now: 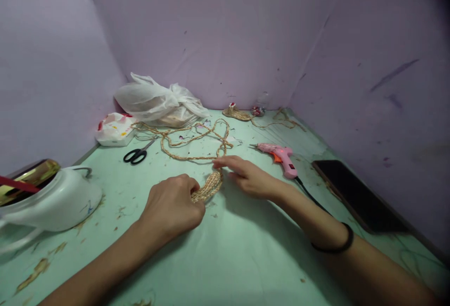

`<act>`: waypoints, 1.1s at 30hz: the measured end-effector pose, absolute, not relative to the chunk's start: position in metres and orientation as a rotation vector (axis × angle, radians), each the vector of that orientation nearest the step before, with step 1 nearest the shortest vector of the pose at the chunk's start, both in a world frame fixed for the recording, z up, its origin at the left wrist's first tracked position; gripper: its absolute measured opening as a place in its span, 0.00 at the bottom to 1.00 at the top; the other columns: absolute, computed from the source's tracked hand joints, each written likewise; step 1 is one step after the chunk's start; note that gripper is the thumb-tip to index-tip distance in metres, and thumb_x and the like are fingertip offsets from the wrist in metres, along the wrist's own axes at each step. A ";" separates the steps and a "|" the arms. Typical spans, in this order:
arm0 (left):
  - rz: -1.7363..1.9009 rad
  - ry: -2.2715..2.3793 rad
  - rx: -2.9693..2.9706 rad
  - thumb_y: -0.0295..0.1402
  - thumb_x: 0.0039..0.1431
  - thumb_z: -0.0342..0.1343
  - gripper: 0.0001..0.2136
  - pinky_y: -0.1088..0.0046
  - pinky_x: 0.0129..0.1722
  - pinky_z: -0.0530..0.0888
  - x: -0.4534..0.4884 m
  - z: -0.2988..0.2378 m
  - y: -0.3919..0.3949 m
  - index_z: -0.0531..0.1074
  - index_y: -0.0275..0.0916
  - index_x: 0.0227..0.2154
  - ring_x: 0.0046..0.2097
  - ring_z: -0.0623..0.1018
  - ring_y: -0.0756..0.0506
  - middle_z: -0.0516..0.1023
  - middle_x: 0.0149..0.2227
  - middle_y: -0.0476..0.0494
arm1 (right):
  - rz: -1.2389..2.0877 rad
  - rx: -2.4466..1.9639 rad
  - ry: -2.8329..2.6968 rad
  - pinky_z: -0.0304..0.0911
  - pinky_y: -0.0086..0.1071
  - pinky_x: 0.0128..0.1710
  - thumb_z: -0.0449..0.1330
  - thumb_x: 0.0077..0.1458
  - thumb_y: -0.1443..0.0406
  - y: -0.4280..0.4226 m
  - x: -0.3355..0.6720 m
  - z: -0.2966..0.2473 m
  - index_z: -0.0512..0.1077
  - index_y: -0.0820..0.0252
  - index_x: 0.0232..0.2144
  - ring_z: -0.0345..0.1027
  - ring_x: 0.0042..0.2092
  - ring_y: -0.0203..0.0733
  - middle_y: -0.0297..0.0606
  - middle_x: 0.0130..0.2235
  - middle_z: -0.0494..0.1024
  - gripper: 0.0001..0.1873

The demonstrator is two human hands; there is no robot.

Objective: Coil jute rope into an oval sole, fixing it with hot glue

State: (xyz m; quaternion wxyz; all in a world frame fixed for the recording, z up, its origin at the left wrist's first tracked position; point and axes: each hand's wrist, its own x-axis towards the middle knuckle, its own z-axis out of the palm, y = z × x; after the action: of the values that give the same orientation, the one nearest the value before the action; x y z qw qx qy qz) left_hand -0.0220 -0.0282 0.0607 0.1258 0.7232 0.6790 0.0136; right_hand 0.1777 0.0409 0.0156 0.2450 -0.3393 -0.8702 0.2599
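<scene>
At six o'clock, an oval, tan braided-cord coil (210,186) is clamped by the left hand (174,203); whether the right hand (250,177) is closed cannot be told. Markings on the white-and-red packet (112,132), nine o'clock, are blurred.

The lilac walls (218,29) and green bench (242,268) are lit dimly and fairly evenly. A broad, soft-edged shadow is cast on the bench below the right hand (255,179) and forearm (305,217). Fine detail is softened, the view is stretched toward its edges, and the top right corner is darkened.
</scene>
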 end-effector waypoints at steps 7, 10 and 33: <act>0.043 1.954 2.074 0.32 0.44 0.51 0.13 0.69 0.30 0.63 -0.036 0.050 -0.028 0.76 0.44 0.32 0.34 0.76 0.43 0.79 0.34 0.47 | 0.459 -0.835 -2.573 0.59 0.44 0.51 0.63 0.51 0.63 0.035 0.183 0.018 0.77 0.61 0.36 0.65 0.47 0.48 0.43 0.36 0.77 0.10; 0.065 1.860 2.143 0.30 0.44 0.51 0.13 0.68 0.31 0.64 -0.033 0.045 -0.029 0.76 0.43 0.32 0.35 0.76 0.42 0.79 0.35 0.46 | 0.318 -0.800 -2.605 0.53 0.47 0.54 0.59 0.56 0.60 0.015 0.190 0.020 0.77 0.58 0.28 0.65 0.39 0.44 0.37 0.26 0.75 0.10; 0.138 1.709 2.251 0.29 0.45 0.51 0.09 0.68 0.31 0.65 -0.026 0.032 -0.034 0.75 0.42 0.28 0.35 0.76 0.42 0.78 0.33 0.46 | 0.172 -0.868 -2.565 0.54 0.39 0.44 0.58 0.58 0.64 -0.003 0.190 0.005 0.73 0.60 0.23 0.66 0.27 0.37 0.34 0.23 0.76 0.12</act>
State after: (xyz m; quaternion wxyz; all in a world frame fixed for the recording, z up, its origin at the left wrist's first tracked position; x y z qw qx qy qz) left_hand -0.0255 -0.0335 0.0323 0.1556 0.7859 0.5966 0.0482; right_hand 0.1897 -0.0031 0.0048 0.2123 -0.3126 -0.9238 0.0619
